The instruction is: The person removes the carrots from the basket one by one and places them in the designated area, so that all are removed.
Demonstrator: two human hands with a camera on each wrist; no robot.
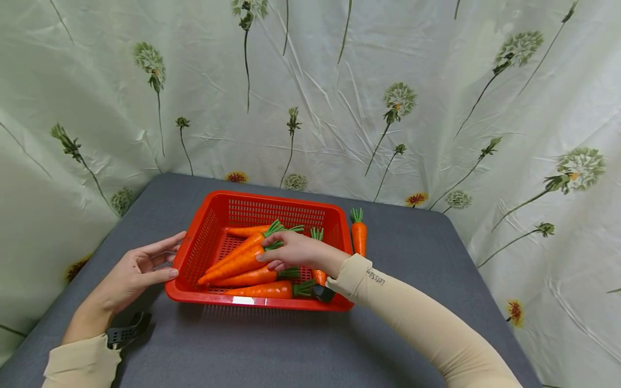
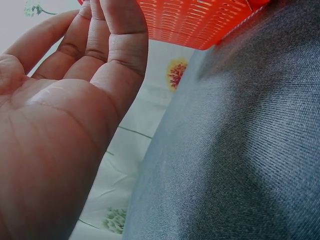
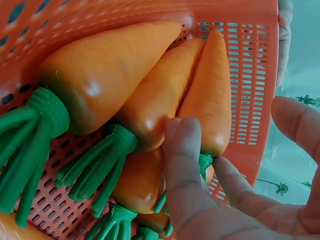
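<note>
Several orange carrots with green tops lie in a red plastic basket (image 1: 262,302). My right hand (image 1: 296,249) is reaching in over its right side. In the right wrist view its spread fingers (image 3: 182,150) straddle the green-topped end of one carrot (image 3: 207,95), fingertips right at its surface. Beside that carrot lie a second carrot (image 3: 160,95) and a larger, nearer one (image 3: 110,70). At the basket's left rim is my left hand (image 1: 140,272), fingers loosely extended against the outer side and thumb near the front left corner.
Another carrot (image 1: 359,237) lies outside, close along the basket's right side. The basket stands on a grey cloth-covered table (image 1: 271,350). Behind and around it hangs a pale curtain (image 1: 335,97) with dandelion prints. A dark strap (image 1: 127,330) sits on the left wrist.
</note>
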